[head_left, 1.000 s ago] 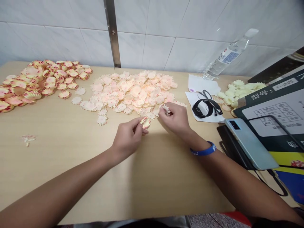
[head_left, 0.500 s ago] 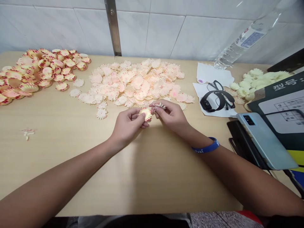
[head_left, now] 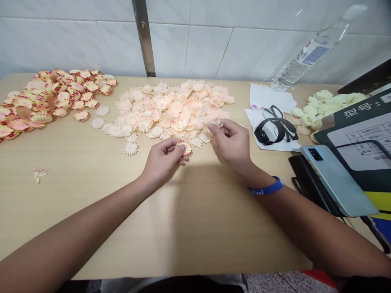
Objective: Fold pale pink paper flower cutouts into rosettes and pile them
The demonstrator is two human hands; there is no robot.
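My left hand [head_left: 161, 158] is closed, pinching a small yellow petal disc with red tips [head_left: 185, 147] between thumb and fingers above the table. To its right, my right hand [head_left: 232, 142] is closed too, with thumb and forefinger on a pale pink petal disc [head_left: 215, 122]. That hand is at the right front edge of a loose pile of pale pink petal discs [head_left: 175, 108]. At the far left lies a heap of thicker yellow discs with red edges [head_left: 61, 93].
Small scraps [head_left: 39, 173] lie on the left of the table [head_left: 122, 228]. At the right are a black wristband [head_left: 270, 131] and glasses on white paper [head_left: 256, 95], a water bottle [head_left: 301, 65], pale green petal discs [head_left: 328, 106], a phone [head_left: 339, 179] and a dark green box [head_left: 366, 134].
My right hand has moved right and slightly away from my left hand, carrying a pale pink petal disc. My left hand stays nearly in place, its petal disc turned a little.
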